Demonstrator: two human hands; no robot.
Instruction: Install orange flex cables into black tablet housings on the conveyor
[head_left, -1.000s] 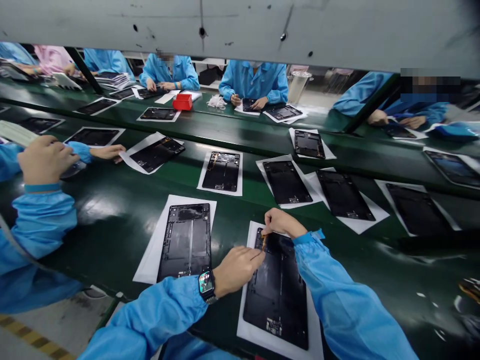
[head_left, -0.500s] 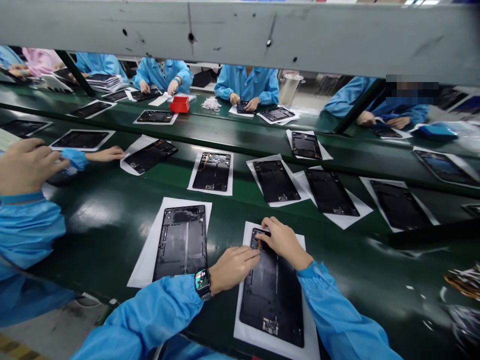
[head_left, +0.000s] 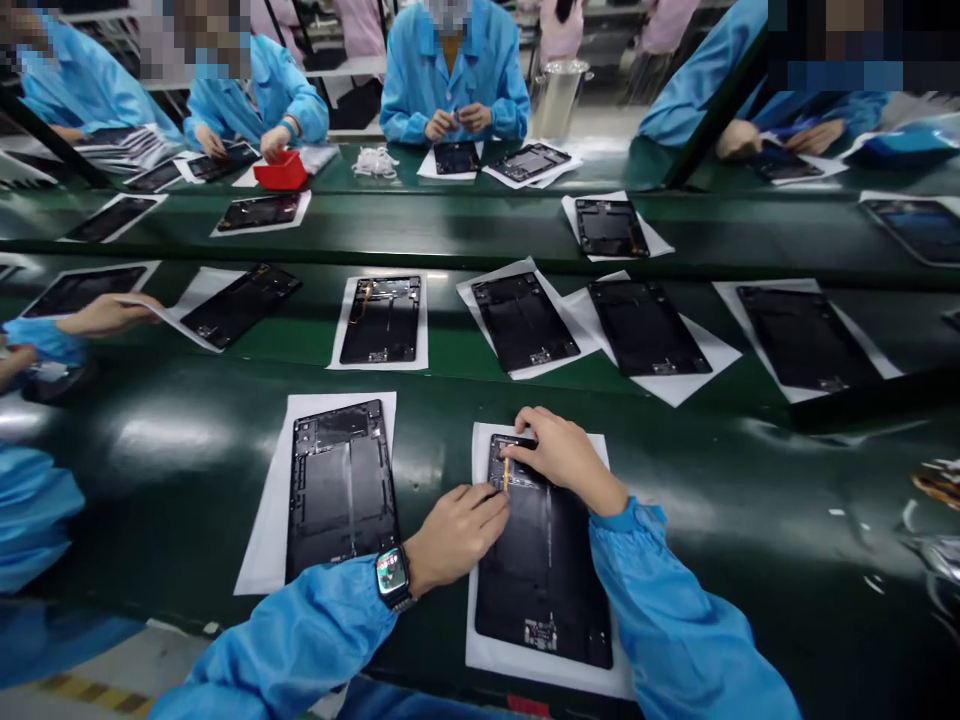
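Note:
A black tablet back housing lies on a white paper sheet in front of me. Near its upper left corner runs a narrow orange flex cable. My left hand, a smartwatch on its wrist, has its fingers closed together at the cable's lower end. At the upper end sits the thumb of my right hand, with its fingers curled over by the housing's top edge. The fingertips partly cover the cable. To the left, a second housing rests on its own paper, its bottom hidden behind my left forearm.
Several more housings on paper, one of them with an orange cable, line the green conveyor beyond. At left a co-worker's hand holds a paper's edge. Across stand co-workers in blue and a red bin. Loose parts lie far right.
The camera view has tilted up and shifted. My hands stay at the housing's upper left, and more of the orange cable shows between them. The left co-worker's hand lifts the paper's edge.

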